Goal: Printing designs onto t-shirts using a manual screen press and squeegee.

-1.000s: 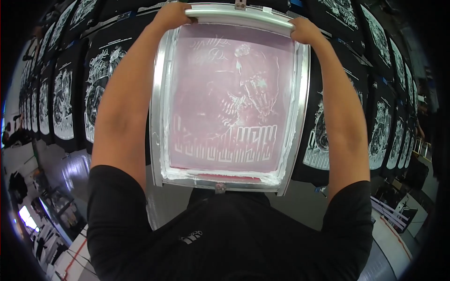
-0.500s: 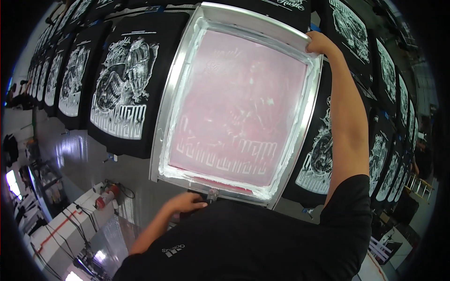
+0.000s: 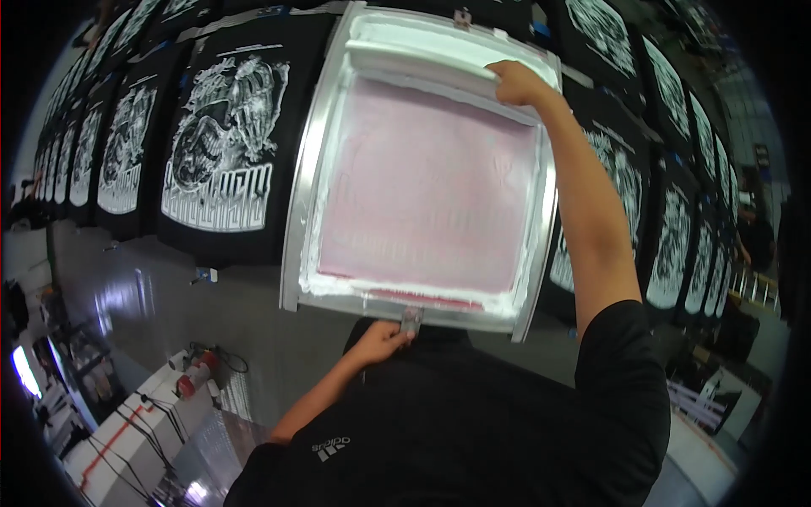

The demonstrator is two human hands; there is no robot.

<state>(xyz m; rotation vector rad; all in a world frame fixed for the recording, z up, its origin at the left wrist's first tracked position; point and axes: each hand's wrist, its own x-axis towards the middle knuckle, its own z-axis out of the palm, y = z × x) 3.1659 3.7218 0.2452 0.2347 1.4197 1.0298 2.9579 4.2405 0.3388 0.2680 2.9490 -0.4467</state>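
A screen-printing frame (image 3: 547, 228) of pale metal lies in front of me, its pinkish mesh (image 3: 431, 186) ringed with white ink (image 3: 312, 245). Across its far part runs a long, pale bar that looks like a squeegee (image 3: 414, 65), with more white ink behind it. My right hand (image 3: 525, 86) reaches over the frame, fingers closed round the bar's right part. At the near edge, my left hand (image 3: 382, 342) is closed on a small metal clamp (image 3: 411, 321) with thumb and fingers; the exact grip is partly hidden.
Black shirts with white prints (image 3: 224, 139) lie on boards to the left, and more printed shirts (image 3: 676, 245) line the right. Another clamp (image 3: 462, 19) sits on the frame's far edge. Lower left are a white ledge with cables (image 3: 127, 431) and a red cylindrical thing (image 3: 196, 378).
My right hand has shifted left from the far right corner, onto the bar. My left hand has come right, onto the near clamp. The design shows more faintly through the mesh.
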